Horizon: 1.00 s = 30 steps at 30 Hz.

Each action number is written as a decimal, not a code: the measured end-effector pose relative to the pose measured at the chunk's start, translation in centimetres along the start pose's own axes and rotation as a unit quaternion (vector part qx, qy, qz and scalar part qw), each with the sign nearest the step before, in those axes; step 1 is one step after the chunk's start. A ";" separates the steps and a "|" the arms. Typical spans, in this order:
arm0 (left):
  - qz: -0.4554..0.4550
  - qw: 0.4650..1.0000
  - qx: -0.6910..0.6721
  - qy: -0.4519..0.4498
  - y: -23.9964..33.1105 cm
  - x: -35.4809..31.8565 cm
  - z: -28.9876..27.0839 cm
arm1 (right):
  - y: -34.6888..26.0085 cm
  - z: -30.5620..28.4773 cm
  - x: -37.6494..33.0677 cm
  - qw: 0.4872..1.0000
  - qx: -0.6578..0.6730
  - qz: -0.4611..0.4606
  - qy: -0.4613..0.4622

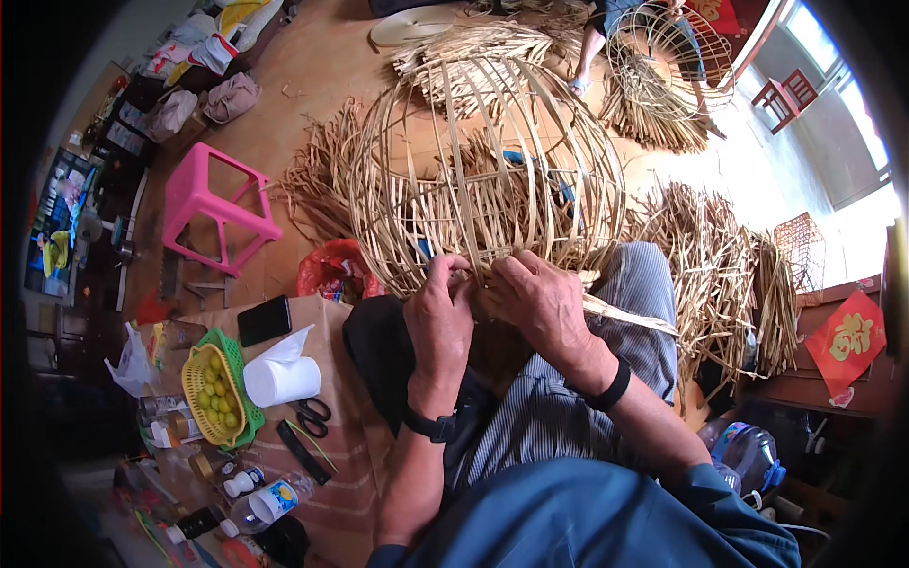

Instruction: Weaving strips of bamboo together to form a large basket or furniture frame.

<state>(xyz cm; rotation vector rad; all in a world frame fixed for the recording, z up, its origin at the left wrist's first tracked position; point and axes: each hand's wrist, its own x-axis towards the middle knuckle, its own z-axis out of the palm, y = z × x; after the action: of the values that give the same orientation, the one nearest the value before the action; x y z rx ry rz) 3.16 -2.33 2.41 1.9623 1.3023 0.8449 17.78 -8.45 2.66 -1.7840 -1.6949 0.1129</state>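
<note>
A large round basket [454, 213] of pale ribs stands before my knees, its bare ribs arching up and its lower band densely woven with dried leaf strips. My left hand [440, 317] pinches at the near edge of the weave, thumb and forefinger together. Close beside it, the bent fingers of my right hand [542, 308] are closed at the same edge, on the leaf strips. From under this hand a bundle of pale strips [630, 314] trails right across my striped trouser leg. The fingertips partly hide what they grip. Something blue shows through the ribs.
Heaps of dried leaves [696, 275] lie right and behind. At left are a pink stool [213, 204], a red bag [333, 265] and a table with a phone [265, 322], paper roll [282, 381], scissors [313, 415] and fruit basket [204, 417]. Another person holds a frame [668, 43].
</note>
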 end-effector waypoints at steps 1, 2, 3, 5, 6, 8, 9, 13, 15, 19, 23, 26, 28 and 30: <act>-0.006 1.000 -0.012 -0.004 0.1 0.1 0.0 | 0.0 0.1 -0.1 1.000 -0.005 -0.001 0.004; -0.001 1.000 -0.005 0.003 0.1 0.1 0.0 | 0.0 0.2 -0.1 1.000 0.000 -0.008 0.007; -0.002 1.000 0.004 -0.003 0.2 0.1 -0.1 | 0.0 0.3 0.0 1.000 0.003 -0.001 0.021; -0.002 1.000 0.016 -0.007 0.2 0.1 -0.1 | 0.0 0.6 0.0 0.999 0.007 0.005 0.037; 0.010 1.000 0.019 -0.004 0.2 0.1 -0.1 | 0.0 0.7 0.0 0.999 0.007 0.006 0.047; 0.022 0.999 0.025 -0.002 0.0 0.0 0.1 | 0.0 0.7 0.0 0.998 0.008 0.010 0.059; 0.036 0.999 0.010 0.018 -0.1 -0.1 0.2 | 0.1 0.6 0.0 0.999 0.005 0.007 0.044; 0.057 0.996 -0.039 0.050 -0.7 -0.4 0.8 | 0.3 0.0 -0.2 1.000 0.004 0.000 -0.003; 0.076 0.995 -0.035 0.062 -0.9 -0.5 0.8 | 0.2 -0.4 -0.2 1.000 0.000 -0.014 -0.004; 0.079 0.995 -0.023 0.050 -0.7 -0.6 0.5 | 0.0 -1.1 -0.1 0.998 -0.034 -0.037 -0.022; 0.091 0.995 -0.018 0.038 -0.1 -0.9 0.1 | 0.3 -2.4 0.1 0.997 -0.044 -0.036 -0.058; 0.107 0.994 0.026 -0.011 0.0 -1.2 -0.4 | 0.7 -3.6 0.9 0.987 -0.062 -0.065 -0.136; 0.147 0.985 0.080 -0.030 -0.2 -1.2 -0.7 | 0.6 -4.1 1.7 0.988 -0.034 -0.106 -0.103; 0.156 0.985 0.071 -0.021 -0.4 -1.1 -0.4 | 0.0 -4.2 2.1 0.985 -0.053 -0.122 -0.113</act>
<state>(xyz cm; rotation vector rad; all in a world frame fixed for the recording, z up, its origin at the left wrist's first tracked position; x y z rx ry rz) 2.23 -3.18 2.15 2.3254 1.0704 0.8712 20.12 -8.19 6.72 -1.6725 -2.1053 0.1244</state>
